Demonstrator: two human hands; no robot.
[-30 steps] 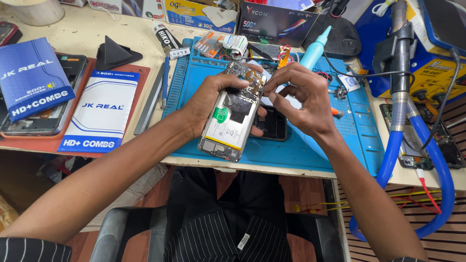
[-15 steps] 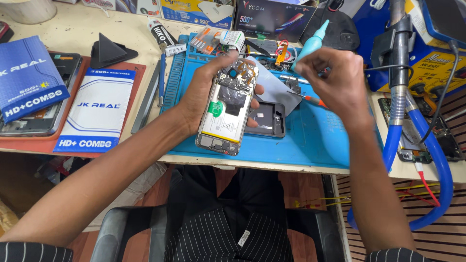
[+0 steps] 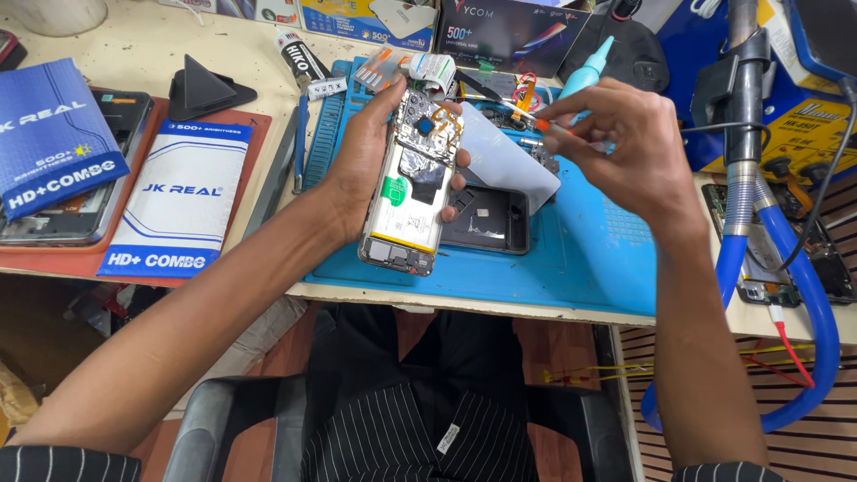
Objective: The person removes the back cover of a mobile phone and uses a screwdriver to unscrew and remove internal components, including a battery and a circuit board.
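There, the left hand [image 3: 361, 165] gripped an opened phone [image 3: 412, 183] with its back cover off, fingers wrapped round both long sides, holding it tilted above the blue work mat [image 3: 589, 259] near the mat's front edge. The phone's innards faced up: a green-labelled battery in the middle, camera modules at the far end. The right hand [image 3: 620, 147] hovered just beside the phone's far end, fingers pinched narrowly around a thin tool with an orange grip [image 3: 546, 127]; I could not tell whether its tip touched the phone. Under the hands, a second dark phone [image 3: 491, 219] lay flat on the mat, with a pale translucent sheet [image 3: 504, 159] leaning over it. A teal-nozzled bottle [image 3: 585, 71] stood toward the mat's far edge. Toward the left edge of the bench sat two blue-and-white flat parts boxes [image 3: 178, 201], one on a reddish mat, and a black wedge-shaped stand [image 3: 203, 87]. At the right edge, a blue corrugated hose [image 3: 808, 295] looped down past the bench's front.
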